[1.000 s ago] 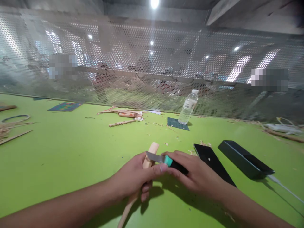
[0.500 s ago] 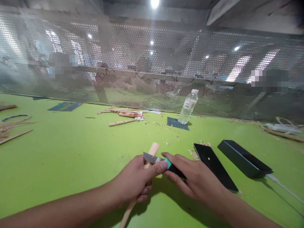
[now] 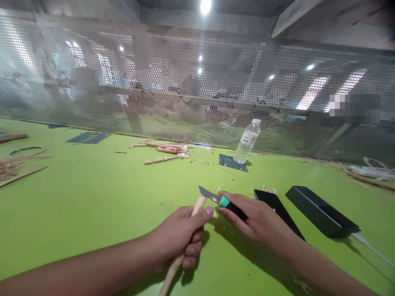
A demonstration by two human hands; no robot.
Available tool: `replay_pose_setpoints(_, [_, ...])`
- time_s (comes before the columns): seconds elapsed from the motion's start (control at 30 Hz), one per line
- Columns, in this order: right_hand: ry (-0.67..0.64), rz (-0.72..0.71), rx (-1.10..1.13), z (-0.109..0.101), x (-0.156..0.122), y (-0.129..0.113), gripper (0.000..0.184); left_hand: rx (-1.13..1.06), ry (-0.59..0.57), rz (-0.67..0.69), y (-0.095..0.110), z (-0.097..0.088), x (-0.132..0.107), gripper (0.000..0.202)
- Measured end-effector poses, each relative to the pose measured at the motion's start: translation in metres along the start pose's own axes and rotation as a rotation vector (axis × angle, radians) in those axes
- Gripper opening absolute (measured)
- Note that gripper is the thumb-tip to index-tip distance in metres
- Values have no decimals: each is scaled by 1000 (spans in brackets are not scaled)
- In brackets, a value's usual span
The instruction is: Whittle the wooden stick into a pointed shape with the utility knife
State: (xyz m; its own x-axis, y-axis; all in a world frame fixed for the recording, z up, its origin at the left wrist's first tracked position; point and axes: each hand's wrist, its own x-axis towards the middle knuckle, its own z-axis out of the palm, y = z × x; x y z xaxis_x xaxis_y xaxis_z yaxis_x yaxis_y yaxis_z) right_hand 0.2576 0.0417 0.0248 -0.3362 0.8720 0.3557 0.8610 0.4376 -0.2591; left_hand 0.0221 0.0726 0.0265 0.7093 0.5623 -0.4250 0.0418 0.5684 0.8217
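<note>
My left hand (image 3: 182, 234) is closed around a pale wooden stick (image 3: 173, 271), whose flat upper end pokes out above the thumb. The lower end runs down toward the bottom of the view. In my right hand (image 3: 256, 216) is a utility knife (image 3: 232, 207) with a black body and a teal collar. Its bare blade points up and left, close by the stick's tip; whether they touch I cannot tell. My left thumb lies along the stick, a little below the blade.
Beside my right hand lie a black phone (image 3: 279, 211) and a dark box-shaped device (image 3: 321, 211) with a white cable. Farther back a water bottle (image 3: 247, 142) stands on a dark sheet (image 3: 226, 161). Carved sticks (image 3: 163, 159) and shavings lie ahead, before a perforated screen (image 3: 173, 111).
The knife blade has moved from across the stick, near my left thumb, up to its tip. My right hand has shifted slightly away from the left. The view has shifted a little.
</note>
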Motion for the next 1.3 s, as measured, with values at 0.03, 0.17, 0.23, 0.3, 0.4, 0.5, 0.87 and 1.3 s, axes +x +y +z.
replay_pose_setpoints(0.03, [-26,-12,14,0,0,-2,44,-16,-19,-5,-1,0,1,47])
replay_pose_setpoints(0.17, [-160,-59,81,-2,-2,-9,44,-23,-69,-2,-1,-1,2,50])
replay_pose_setpoints(0.23, [-206,-94,118,-3,-2,-11,45,3,-71,-3,0,-1,1,54])
replay_pose_setpoints(0.3, [-212,-107,128,-2,-3,-13,47,27,-53,-11,1,0,0,58])
replay_pose_setpoints(0.4, [-196,-75,101,0,-5,-17,48,68,21,-24,0,3,0,60])
replay_pose_setpoints(0.5, [-139,-31,54,4,-6,-17,48,74,70,1,-5,5,2,58])
replay_pose_setpoints(0.87, [-78,2,-10,-4,2,-1,46,-38,-6,-27,-6,-4,5,48])
replay_pose_setpoints(1.3, [-170,-88,112,2,-6,-15,43,87,20,-27,-2,2,-1,56])
